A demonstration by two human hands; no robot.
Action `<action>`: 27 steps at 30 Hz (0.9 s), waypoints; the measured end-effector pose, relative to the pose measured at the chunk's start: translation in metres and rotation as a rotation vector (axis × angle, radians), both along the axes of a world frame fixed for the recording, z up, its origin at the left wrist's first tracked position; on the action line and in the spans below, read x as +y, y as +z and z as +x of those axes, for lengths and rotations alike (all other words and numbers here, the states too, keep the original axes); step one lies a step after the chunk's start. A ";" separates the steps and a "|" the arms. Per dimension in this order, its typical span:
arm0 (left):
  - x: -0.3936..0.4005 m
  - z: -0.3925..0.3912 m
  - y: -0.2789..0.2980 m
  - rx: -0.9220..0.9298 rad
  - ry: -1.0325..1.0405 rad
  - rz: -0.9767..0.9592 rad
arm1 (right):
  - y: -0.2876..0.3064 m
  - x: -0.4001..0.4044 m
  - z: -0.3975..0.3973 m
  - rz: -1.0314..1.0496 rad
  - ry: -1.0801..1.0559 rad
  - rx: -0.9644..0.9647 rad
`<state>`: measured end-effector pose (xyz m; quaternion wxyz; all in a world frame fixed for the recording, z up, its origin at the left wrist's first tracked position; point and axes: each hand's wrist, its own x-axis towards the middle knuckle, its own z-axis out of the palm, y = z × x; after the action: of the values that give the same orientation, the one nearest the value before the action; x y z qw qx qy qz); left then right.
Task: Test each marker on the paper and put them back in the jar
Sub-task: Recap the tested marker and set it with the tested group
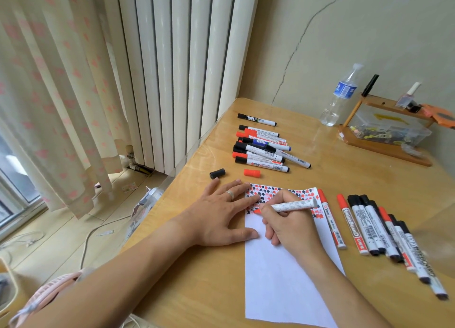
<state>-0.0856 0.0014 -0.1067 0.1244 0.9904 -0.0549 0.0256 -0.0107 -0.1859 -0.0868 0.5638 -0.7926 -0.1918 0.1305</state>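
A white sheet of paper (278, 278) lies on the wooden table, its top strip covered with red and black scribbles. My right hand (288, 226) grips an uncapped red marker (293, 205) with its tip on the paper. My left hand (219, 212) lies flat, fingers spread, pressing the paper's left edge. Two loose caps lie above the sheet: a black cap (217, 173) and a red cap (251, 172). A pile of markers (262, 146) sits further back. Another row of markers (379, 229) lies to the right of the paper. No jar is in view.
A water bottle (341, 96) stands at the back of the table (332, 165). A wooden rack with a clear box of clips (391, 130) stands at the back right. A white radiator (182, 69) and a curtain (54, 93) lie beyond the table's left edge.
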 end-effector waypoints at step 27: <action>0.004 0.013 0.011 -0.272 0.045 -0.083 | -0.009 -0.015 0.018 0.145 -0.084 0.011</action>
<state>-0.0731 0.0056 -0.0954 0.1562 0.9727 -0.0479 0.1648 0.0077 -0.2005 -0.0955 0.6256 -0.7564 -0.1645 0.0968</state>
